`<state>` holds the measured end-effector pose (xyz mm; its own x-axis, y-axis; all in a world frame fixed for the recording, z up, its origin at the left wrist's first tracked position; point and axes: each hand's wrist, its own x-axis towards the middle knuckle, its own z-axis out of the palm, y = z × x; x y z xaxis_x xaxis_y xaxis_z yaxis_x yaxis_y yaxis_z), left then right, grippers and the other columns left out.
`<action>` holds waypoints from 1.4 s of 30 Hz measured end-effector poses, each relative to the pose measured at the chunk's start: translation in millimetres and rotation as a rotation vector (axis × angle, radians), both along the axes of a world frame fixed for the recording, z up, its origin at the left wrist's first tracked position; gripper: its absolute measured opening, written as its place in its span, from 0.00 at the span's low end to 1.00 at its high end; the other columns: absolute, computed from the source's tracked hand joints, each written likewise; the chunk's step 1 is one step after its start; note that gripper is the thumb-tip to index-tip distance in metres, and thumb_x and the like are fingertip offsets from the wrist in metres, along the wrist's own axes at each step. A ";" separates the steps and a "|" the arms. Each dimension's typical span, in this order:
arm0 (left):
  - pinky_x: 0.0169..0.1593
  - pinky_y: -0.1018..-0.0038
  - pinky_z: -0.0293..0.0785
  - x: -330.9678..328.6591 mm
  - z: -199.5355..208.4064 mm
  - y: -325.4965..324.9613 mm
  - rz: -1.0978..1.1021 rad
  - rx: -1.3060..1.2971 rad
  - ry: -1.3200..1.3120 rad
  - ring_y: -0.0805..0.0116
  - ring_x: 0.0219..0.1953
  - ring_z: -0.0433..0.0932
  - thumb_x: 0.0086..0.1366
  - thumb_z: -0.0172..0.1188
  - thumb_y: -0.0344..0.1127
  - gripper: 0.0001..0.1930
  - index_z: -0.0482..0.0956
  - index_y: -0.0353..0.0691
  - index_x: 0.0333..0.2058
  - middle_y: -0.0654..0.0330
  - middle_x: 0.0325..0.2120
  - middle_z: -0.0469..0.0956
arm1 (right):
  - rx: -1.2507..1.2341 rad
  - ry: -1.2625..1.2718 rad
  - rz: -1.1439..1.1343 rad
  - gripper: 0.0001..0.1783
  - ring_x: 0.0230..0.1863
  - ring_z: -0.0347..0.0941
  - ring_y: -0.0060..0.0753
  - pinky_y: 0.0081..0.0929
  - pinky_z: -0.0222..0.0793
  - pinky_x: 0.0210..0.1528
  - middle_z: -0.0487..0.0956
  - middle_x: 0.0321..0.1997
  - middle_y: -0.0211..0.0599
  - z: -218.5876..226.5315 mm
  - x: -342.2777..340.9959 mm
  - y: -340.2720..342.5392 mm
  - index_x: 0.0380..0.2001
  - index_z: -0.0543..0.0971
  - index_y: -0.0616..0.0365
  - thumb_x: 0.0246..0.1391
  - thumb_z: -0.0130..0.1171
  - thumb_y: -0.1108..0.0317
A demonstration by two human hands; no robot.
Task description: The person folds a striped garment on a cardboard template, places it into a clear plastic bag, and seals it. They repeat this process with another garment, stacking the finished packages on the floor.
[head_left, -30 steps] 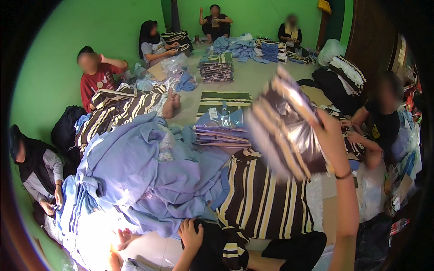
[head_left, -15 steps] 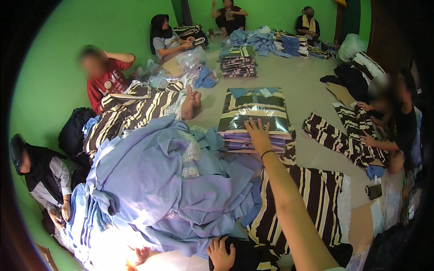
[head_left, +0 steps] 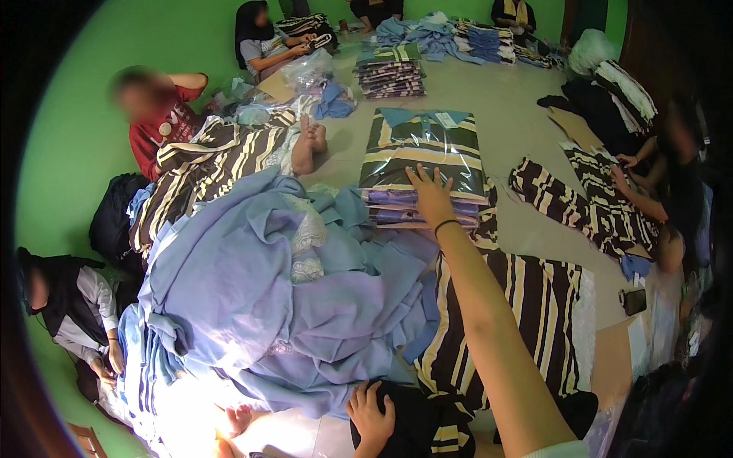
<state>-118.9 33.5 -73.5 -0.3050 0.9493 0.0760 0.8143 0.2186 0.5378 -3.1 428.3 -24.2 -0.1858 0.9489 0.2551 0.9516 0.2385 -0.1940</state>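
Observation:
My right hand (head_left: pixel 431 192) lies open on the near edge of a stack of folded striped shirts (head_left: pixel 418 156), each packed in transparent plastic. The top shirt has dark brown, cream and yellow stripes and a blue collar; purple-looking edges of several packs show under my fingers. At the lower middle my left hand (head_left: pixel 372 412) rests with its fingers apart on black cloth (head_left: pixel 412 418), holding nothing. Between my right arm and the floor is a flat brown-striped garment (head_left: pixel 508 320). A big heap of light blue cloth with white lace (head_left: pixel 252 282) spreads left of both hands.
Farther back stands another stack of packed shirts (head_left: pixel 391 76). Several people sit along the walls with garments, one in red (head_left: pixel 164 126) at the left. A striped garment (head_left: pixel 580 202) lies by a person at the right, near a phone (head_left: pixel 632 301) and brown cardboard (head_left: pixel 613 362).
The view has tilted down, so most things appear higher in the picture. My right hand stays flat on the packed stack, and my left hand stays on the black cloth.

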 end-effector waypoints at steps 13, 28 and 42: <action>0.53 0.62 0.51 -0.6 1.1 -1.9 -0.006 0.005 0.022 0.55 0.49 0.61 0.51 0.50 0.35 0.16 0.70 0.41 0.41 0.53 0.43 0.67 | 0.198 -0.285 0.394 0.29 0.63 0.44 0.45 0.45 0.49 0.58 0.51 0.62 0.39 -47.8 91.7 -191.4 0.54 0.60 0.54 0.44 0.47 0.69; 0.51 0.58 0.54 75.4 -29.2 93.1 -0.634 0.082 0.196 0.52 0.52 0.58 0.48 0.58 0.37 0.25 0.64 0.43 0.47 0.53 0.49 0.61 | -0.371 0.156 -0.152 0.29 0.56 0.55 0.49 0.48 0.55 0.53 0.59 0.57 0.44 -85.3 237.1 -420.4 0.50 0.65 0.51 0.40 0.55 0.64; 0.43 0.62 0.59 78.0 -48.8 199.1 -0.773 0.010 0.158 0.57 0.35 0.70 0.53 0.54 0.36 0.12 0.73 0.38 0.35 0.55 0.34 0.74 | -0.056 0.230 -0.589 0.16 0.40 0.70 0.42 0.35 0.62 0.43 0.75 0.36 0.41 -96.0 435.6 -301.1 0.35 0.74 0.59 0.43 0.54 0.62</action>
<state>-40.9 232.5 -122.4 0.4560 0.8870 0.0728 0.8004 -0.4445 0.4023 432.5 127.2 -120.2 0.4253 0.8883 0.1732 0.8525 -0.3289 -0.4063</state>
